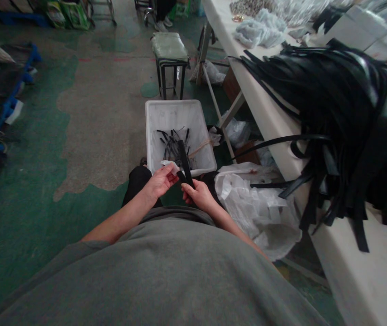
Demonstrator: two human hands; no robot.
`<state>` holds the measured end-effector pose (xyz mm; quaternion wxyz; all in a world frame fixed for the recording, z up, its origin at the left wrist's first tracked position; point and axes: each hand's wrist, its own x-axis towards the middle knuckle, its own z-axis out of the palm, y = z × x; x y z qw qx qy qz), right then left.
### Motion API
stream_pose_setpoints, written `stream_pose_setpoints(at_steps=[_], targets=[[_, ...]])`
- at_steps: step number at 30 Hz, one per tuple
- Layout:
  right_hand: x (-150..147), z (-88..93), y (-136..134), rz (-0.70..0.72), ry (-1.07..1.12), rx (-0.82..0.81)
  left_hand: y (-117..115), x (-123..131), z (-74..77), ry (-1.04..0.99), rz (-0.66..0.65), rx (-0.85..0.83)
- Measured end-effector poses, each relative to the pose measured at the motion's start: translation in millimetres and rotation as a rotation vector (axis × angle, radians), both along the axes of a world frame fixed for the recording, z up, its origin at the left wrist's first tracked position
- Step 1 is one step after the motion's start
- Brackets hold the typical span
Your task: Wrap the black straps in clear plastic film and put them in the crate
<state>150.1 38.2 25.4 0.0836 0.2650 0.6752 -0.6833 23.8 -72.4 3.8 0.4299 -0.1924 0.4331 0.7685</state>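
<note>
Over my lap, my right hand (196, 194) grips a flat black strap (184, 164), which is doubled so that two lengths rise from my fingers. My left hand (162, 182) is beside it, fingers pinched on a small white paper-like piece (170, 166) close to the strap's shorter end. Whether that piece touches the strap I cannot tell. Just beyond my hands stands a white plastic bin (152, 118) with several thin black strips (170, 144) lying in it.
To the right, a big heap of black straps (352, 104) hangs over the edge of a white table (264, 106). Below it is a white plastic bag (254, 203). A stool (169, 47) stands beyond the bin. Blue pallets (10, 108) lie at left; a person's feet (163, 23) show at the back.
</note>
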Motion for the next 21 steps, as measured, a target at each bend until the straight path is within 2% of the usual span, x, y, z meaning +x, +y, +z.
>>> stream_pose_setpoints(at_steps=[9,11,14,16,18,21], targets=[[-12.5,-10.2,2.3,0.0,0.006,0.017,2.0,16.3,-3.7,0.12,-0.125,0.034],[-10.8,-4.9,6.6,0.024,0.008,-0.018,2.6,15.8,-5.1,0.135,-0.125,0.022],[5.9,15.5,17.3,0.147,0.03,-0.039,0.6,5.2,-7.2,0.085,-0.038,-0.036],[20.6,30.7,24.5,0.217,0.055,0.052,-1.9,-2.6,-7.1,0.031,0.012,-0.063],[28.8,39.6,28.8,0.214,0.067,0.194,-3.2,-4.4,-5.6,0.003,0.012,-0.057],[21.4,37.5,28.7,0.149,0.089,0.334,0.2,5.4,-2.0,0.003,-0.078,0.005]])
